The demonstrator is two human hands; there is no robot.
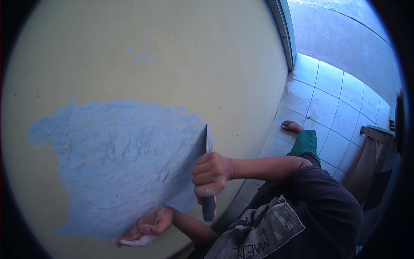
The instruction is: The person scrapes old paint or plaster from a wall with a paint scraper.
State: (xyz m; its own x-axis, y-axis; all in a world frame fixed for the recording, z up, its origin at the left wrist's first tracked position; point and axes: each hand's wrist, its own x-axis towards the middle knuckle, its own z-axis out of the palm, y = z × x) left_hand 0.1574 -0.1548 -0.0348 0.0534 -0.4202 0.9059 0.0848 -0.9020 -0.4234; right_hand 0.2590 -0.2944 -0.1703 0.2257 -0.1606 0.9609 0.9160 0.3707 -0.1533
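Head view, right hand (212,173) gripping scraper (208,172) against wall (172,52), left hand (146,226) open below

Wall (172,52) pale yellow; scraped patch (120,164) streaky grey-blue; scraper handle (208,208) blue-orange; floor tiles (332,99) whitish.

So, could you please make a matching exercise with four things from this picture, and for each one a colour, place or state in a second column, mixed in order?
Column one:
1. scraper
2. left hand
3. scraped patch
4. floor tiles

Column two:
A. blue-grey, on the yellow wall
B. pale, at the right of the wall
C. gripped in the right hand, blade against the wall
D. open, palm up, below the patch

Pairs: 1-C, 2-D, 3-A, 4-B
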